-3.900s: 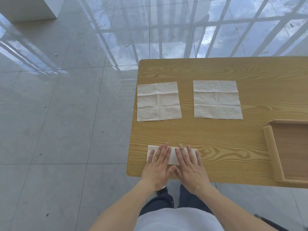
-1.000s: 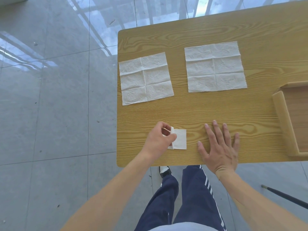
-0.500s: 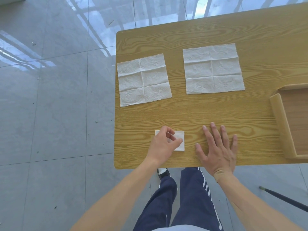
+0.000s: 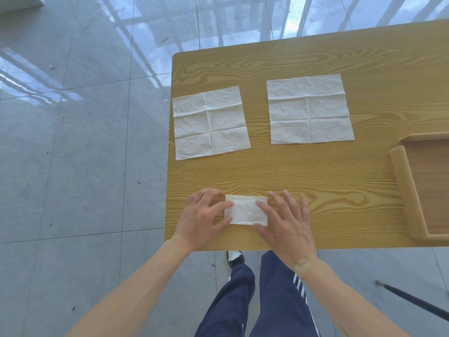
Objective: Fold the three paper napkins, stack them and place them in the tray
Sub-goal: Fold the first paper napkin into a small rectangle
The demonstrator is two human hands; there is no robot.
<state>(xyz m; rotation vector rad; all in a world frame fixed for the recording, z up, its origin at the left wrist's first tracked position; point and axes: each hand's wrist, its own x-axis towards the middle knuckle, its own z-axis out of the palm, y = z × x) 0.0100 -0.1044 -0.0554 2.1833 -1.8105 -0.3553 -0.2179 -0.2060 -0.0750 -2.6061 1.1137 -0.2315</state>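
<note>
The first fold is being finished: a folded napkin (image 4: 245, 210) lies near the front edge of the worktop (image 4: 303, 178), pressed flat by the left hand (image 4: 202, 216) and right hand (image 4: 285, 221), both open with fingers spread, gripping nothing. Next, probably, one unfolded napkin (image 4: 210, 122) or the other napkin (image 4: 309, 109) must be drawn in. The tray (image 4: 403, 190) waits at the right.

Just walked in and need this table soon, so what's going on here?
A person is folding paper napkins at a wooden table. Both hands, the left hand and the right hand, rest open on the edges of one small folded napkin near the front edge. Two unfolded napkins, the left napkin and the right napkin, lie flat farther back. The wooden tray at the right shows nothing inside in its visible part.
</note>
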